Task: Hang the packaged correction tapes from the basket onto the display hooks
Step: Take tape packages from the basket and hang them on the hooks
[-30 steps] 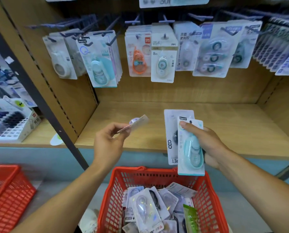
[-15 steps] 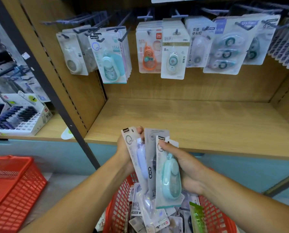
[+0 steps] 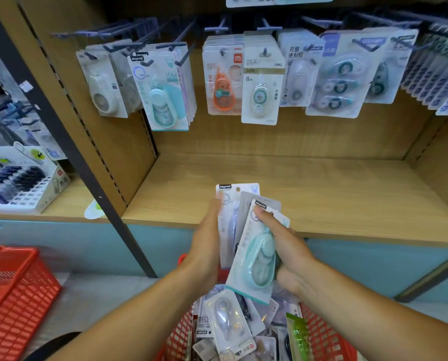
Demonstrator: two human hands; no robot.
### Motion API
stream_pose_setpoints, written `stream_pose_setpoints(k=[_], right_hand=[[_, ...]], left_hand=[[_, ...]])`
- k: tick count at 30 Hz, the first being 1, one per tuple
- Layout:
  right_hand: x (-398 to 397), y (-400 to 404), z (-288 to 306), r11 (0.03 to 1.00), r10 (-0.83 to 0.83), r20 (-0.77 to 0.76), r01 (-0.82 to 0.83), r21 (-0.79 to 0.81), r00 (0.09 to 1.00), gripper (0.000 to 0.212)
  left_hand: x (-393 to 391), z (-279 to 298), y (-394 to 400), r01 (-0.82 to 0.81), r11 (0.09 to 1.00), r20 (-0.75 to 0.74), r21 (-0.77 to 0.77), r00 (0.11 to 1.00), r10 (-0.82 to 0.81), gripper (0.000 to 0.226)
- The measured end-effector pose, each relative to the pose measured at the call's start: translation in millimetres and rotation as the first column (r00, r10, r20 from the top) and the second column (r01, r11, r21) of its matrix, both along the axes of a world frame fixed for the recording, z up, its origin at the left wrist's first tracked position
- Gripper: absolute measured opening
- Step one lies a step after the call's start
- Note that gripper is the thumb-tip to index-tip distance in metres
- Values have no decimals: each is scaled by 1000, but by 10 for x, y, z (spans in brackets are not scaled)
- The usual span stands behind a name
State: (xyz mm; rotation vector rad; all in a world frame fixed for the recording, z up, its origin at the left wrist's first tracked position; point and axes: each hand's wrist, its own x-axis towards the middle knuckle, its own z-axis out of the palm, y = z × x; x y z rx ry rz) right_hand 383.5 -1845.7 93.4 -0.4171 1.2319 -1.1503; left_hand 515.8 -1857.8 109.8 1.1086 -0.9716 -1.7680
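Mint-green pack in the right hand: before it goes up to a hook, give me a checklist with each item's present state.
1. Grip: right hand has thumb and fingers curled round the mint-green pack: ok.
2. Single pack: a grey pack and a white pack are fanned behind it, with the left hand on them; not separated: not ok.
3. Hang hole free: the thumb lies across the pack's top: cannot tell.
4. Matching hook: the same mint design hangs on the upper-left hook: ok.
5. Room on that hook: several packs already there, free length unclear: cannot tell.
6. Path upward: nothing between the hands and the hooks: ok.
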Motion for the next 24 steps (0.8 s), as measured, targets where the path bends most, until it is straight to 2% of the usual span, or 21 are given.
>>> stream_pose_setpoints(k=[1,2,4,7,10,11,13,14,15,19,21,24], right_hand=[[-31,-25,13,1000,-25,-17,25,-15,1000,61],[-57,-41,30,999,-32,-34,31,-25,999,58],[-106,-58,72,998,13,-119,-21,-67,993,49],[-134,-34,208,962,98,-357,-180,-205,929,47],[-144,31,277,868,110,-525,-339,-364,844,45],[-140,57,255,832,119,-597,-408,-376,793,49],[-119,115,176,778,110,-718,-510,-368,687,88],[-107,134,122,770,87,-738,-515,-377,669,103],[-107,143,73,765,61,-730,-501,-404,681,105],[-174,74,48,749,16,-682,-461,-477,731,102],[-235,66,122,760,-57,-663,-399,-514,746,107],[-335,105,325,752,-222,-611,-265,-603,760,105]], left_hand=[[-41,14,58,72,990,88,-121,994,-62,39],[-61,-37,102,123,970,170,-209,981,-88,47],[-51,-150,109,187,949,207,-256,969,-135,77],[-40,-166,64,71,962,192,-262,981,-20,79],[-43,-148,5,-88,963,83,-255,990,112,72],[-44,-123,-2,-115,960,62,-253,989,135,66],[-39,-62,-19,-163,957,8,-241,985,170,55],[-34,-50,-21,-169,955,-9,-244,985,172,53],[-36,-40,-20,-170,954,-5,-249,985,174,52],[-93,67,-39,-161,938,87,-309,977,196,53],[-168,177,-64,-184,926,13,-331,980,199,51],[-353,455,-59,-125,922,-65,-366,992,108,48]])
